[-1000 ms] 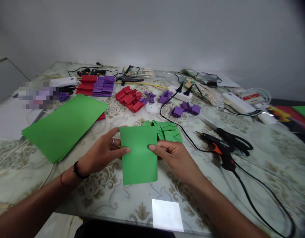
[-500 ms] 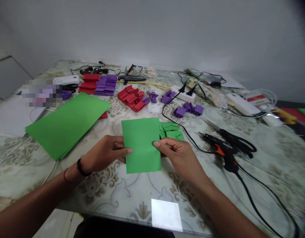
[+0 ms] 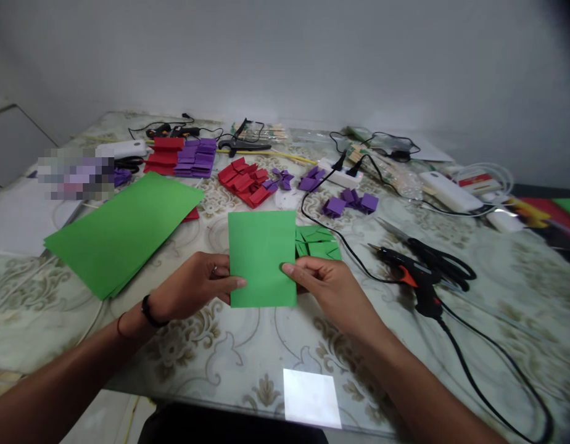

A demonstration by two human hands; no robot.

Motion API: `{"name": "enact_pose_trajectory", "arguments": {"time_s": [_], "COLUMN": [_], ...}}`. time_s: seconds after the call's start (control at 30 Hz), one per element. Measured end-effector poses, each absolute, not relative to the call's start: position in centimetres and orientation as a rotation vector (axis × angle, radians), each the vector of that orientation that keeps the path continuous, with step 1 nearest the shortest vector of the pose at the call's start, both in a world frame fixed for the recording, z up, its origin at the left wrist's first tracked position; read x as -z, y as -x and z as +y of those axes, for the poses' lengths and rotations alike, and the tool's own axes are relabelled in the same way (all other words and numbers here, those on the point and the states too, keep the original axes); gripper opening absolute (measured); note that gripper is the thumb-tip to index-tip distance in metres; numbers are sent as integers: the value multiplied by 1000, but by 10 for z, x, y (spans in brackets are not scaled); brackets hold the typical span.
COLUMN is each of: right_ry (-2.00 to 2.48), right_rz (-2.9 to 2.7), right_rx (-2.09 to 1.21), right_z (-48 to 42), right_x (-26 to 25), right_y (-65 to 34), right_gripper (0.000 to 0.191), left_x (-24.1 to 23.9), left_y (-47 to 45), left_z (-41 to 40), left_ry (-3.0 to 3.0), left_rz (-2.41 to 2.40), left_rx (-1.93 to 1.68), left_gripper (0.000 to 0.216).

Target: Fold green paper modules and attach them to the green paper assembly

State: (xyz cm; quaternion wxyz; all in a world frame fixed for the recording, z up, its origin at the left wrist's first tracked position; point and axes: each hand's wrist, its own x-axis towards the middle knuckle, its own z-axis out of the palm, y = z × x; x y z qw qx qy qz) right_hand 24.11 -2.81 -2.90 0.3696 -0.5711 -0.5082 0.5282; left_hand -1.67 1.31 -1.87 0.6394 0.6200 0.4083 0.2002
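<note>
A rectangular green paper sheet [image 3: 263,253] is held up above the table between my two hands. My left hand [image 3: 204,277] pinches its left edge, thumb in front and fingers behind. At the right edge, my right hand [image 3: 324,280] grips it the same way, its thumb lying on the front face. Partly hidden behind the sheet and my right hand are folded green paper pieces [image 3: 319,242] on the table. A larger stack of green paper [image 3: 125,234] lies to the left of my left hand.
A glue gun [image 3: 419,283] with its cord and black-handled scissors [image 3: 437,259] lie on the right. Folded red paper pieces [image 3: 248,182], purple pieces [image 3: 334,207] and a white power strip [image 3: 340,174] are beyond my hands. Black pliers-like cutters [image 3: 243,145] sit at the back.
The green sheet has shifted slightly upward and straightened between my hands, its lower edge now higher. Both hands keep their grip on it.
</note>
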Motion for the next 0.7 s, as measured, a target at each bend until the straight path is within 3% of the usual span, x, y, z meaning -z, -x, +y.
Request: {"name": "enact_pose_trajectory", "arguments": {"time_s": [0.27, 0.47, 0.7], "right_ry": [1520, 1436, 1379], "right_rz": [-1327, -1239, -1129], "right_rx": [-1266, -1412, -1419], "right_z": [-29, -30, -32], "right_x": [26, 23, 28], "right_y": [-241, -237, -234], "right_gripper": [57, 63, 56], "left_x": [21, 19, 16], "left_y": [19, 19, 21], "left_z": [14, 15, 15], "left_ry": [-1359, -1323, -1340], "left_rz": [921, 933, 966], "left_rx": [-470, -498, -552], "left_gripper": [29, 36, 35]}}
